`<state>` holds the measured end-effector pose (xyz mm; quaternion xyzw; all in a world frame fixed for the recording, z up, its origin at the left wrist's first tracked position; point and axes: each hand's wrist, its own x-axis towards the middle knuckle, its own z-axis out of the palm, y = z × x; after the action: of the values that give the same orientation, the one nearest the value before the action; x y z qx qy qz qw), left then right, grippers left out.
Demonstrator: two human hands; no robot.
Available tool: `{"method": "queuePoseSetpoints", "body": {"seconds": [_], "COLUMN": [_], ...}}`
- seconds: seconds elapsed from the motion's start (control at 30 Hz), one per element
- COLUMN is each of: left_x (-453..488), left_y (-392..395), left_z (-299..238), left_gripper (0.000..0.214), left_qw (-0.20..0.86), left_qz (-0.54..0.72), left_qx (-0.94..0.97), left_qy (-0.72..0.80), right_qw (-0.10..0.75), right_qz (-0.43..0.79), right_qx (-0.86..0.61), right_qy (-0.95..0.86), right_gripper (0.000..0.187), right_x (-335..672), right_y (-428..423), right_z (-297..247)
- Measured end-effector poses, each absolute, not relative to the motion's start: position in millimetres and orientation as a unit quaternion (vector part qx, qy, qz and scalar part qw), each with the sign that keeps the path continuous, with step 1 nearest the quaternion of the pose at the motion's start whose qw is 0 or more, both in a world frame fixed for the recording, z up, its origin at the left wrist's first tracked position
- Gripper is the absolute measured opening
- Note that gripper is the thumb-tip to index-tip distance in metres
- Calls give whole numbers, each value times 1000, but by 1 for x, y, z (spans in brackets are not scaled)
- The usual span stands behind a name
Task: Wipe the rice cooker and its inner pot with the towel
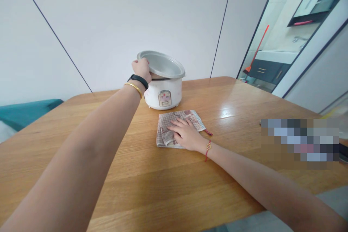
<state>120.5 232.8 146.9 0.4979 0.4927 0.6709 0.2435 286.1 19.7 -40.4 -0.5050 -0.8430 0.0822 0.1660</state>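
Observation:
A white rice cooker (163,95) stands on the wooden table (223,116) near its far edge. My left hand (141,69) grips the left rim of its grey metal lid (163,64), which is tilted up off the cooker. My right hand (185,133) lies flat, fingers stretched out, on a folded checked cloth (178,119) just in front of the cooker. A black band and a gold bangle are on my left wrist, a red string on my right.
A white panelled wall rises behind the table. A teal seat (24,112) shows at the left. At the right, an open doorway shows a sink counter and an orange broom (255,52). A blurred patch covers something on the table's right side.

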Motion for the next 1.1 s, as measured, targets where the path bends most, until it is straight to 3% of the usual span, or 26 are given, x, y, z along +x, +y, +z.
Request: {"method": "queuePoseSetpoints", "body": {"seconds": [0.13,0.27,0.3,0.4,0.57,0.67,0.73,0.8,1.0,1.1], "left_x": [113,79,68,34,-10,-23,-28,-32,-38,-40], "left_y": [200,131,110,53,-11,-24,-25,-23,-19,-18], "left_z": [184,192,187,162,107,77,62,51,39,35], "left_gripper": [30,29,32,36,26,24,24,26,30,32], "left_qw": [179,88,86,106,212,283,306,323,290,251], "left_qz": [685,737,747,756,747,760,774,788,818,821], "left_qx": [500,518,517,504,447,376,336,312,321,340], "left_qy": [499,425,409,405,445,450,441,421,379,384], "right_qw": [159,157,159,180,186,149,140,165,333,282], "right_qz": [93,86,81,72,80,65,48,58,89,94], "right_qx": [-490,-484,-488,-513,-494,-448,-453,-474,-570,-548], "right_qy": [-852,-856,-854,-836,-845,-879,-879,-863,-746,-782], "right_gripper": [47,69,65,35,29,38,24,26,28,35], "right_x": [291,292,292,298,312,310,307,306,298,275], "right_y": [17,15,16,19,20,17,16,18,17,0], "right_z": [-41,-40,-37,-25,-4,-5,-7,-6,15,13]}}
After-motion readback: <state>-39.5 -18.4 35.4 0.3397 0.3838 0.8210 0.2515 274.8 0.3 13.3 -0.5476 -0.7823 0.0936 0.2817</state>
